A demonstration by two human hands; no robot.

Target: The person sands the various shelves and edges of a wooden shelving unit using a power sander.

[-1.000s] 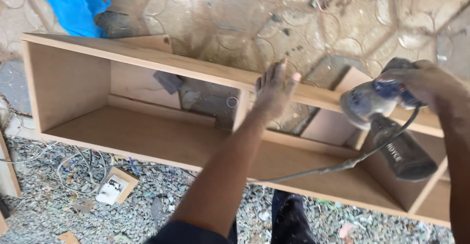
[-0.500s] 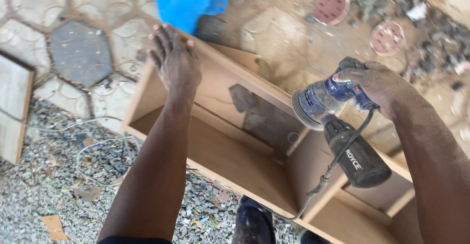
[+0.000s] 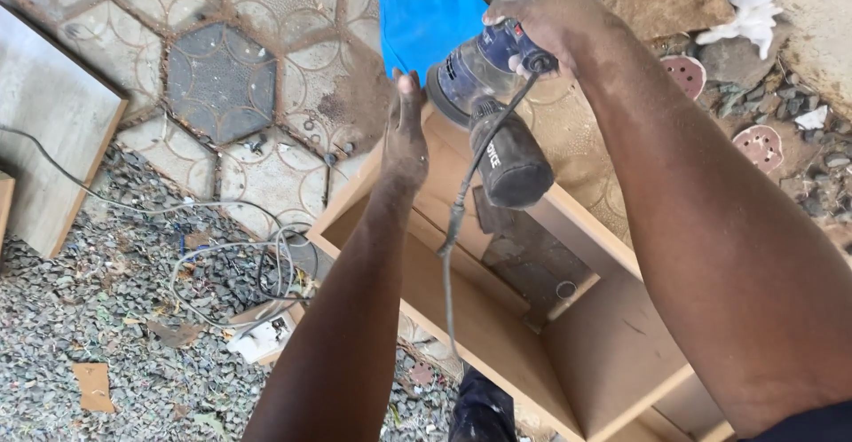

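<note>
Wooden shelf unit lies under the flat left hand; right hand grips sander.

My left hand rests on the end of the wooden shelf unit; my right hand holds the sander just right of it, above the unit; its cord hangs into the open compartment; loose cables and a board lie left on the ground; sanding discs lie right.
</note>
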